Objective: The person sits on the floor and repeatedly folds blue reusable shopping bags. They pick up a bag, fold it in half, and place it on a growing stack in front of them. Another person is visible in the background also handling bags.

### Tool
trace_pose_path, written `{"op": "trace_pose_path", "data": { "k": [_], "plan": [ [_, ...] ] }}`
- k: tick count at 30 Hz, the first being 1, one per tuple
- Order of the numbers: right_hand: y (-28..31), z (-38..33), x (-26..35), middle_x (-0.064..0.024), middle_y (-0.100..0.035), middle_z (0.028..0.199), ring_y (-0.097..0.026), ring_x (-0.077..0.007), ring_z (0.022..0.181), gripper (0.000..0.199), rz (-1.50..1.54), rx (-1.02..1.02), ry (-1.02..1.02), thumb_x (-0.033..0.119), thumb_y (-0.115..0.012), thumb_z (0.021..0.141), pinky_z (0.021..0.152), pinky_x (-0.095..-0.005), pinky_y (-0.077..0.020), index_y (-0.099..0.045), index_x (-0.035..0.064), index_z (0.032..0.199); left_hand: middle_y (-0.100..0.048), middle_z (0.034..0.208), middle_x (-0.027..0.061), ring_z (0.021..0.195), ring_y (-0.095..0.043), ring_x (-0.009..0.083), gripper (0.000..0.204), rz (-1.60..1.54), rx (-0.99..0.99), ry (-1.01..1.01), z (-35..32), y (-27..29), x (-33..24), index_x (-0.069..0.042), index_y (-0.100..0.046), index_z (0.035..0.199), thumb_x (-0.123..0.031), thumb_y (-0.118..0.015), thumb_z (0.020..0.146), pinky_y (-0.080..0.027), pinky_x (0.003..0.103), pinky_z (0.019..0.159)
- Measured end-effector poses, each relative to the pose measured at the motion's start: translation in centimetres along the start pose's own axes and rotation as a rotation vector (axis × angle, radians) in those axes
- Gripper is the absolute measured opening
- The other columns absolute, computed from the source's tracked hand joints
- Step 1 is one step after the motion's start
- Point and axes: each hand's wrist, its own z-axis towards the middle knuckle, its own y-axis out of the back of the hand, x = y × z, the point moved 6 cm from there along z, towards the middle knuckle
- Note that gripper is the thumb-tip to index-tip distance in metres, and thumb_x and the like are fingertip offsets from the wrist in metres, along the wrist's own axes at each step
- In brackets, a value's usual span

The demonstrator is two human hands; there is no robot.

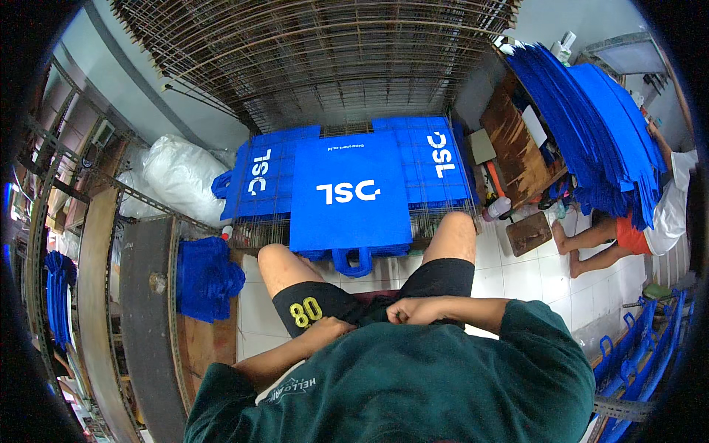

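Note:
I sit with both hands in my lap over black shorts [443,284]. My left hand [330,330] lies low against the shorts on the left thigh, its fingertips out of sight. Curled up at my waist, my right hand [415,310] is closed; whatever its fingers hold, if anything, is hidden. In front of my knees a pile of flat blue bags [347,221] with white print lies on a wire rack, a blue handle loop [353,262] hanging toward me. More blue bags lie to its left [255,192] and right [436,188], partly under wire mesh.
Wire mesh racks [317,52] stand beyond the bags. At left are a white plastic sack [181,173], a blue bundle [207,280] and a metal-framed shelf [144,317]. At right, another person's arm [661,144] is beside a hanging blue stack [591,118]. Blue bags [628,362] hang lower right.

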Motion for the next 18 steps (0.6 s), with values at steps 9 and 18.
{"op": "trace_pose_path", "data": {
  "k": [9,18],
  "plan": [
    [4.3,-3.4,-3.8,-0.0035,-0.058,0.093,-0.053,-0.0098,0.086,0.031,0.169,-0.272,0.014,0.016,-0.065,0.081,0.069,-0.0237,-0.0432,-0.052,0.007,0.107,-0.061,0.098,0.0046,0.092,-0.056,0.0126,0.031,-0.989,0.096,0.057,4.2,1.9,7.6,-0.003,-0.056,0.107,-0.012,-0.066,0.079,-0.045,0.028,0.079],
    [7.9,-11.2,-11.0,-0.0056,-0.053,0.052,-0.044,-0.0101,0.035,0.019,0.556,-0.932,-0.17,0.023,-0.063,0.085,0.033,-0.0215,-0.0303,-0.052,0.0085,0.081,-0.063,0.085,0.0066,0.083,-0.06,0.0204,0.044,-0.374,-0.397,0.303,15.3,-0.1,20.0,-0.007,-0.058,0.09,-0.047,-0.068,0.075,-0.047,0.033,0.075]
  ]
}}
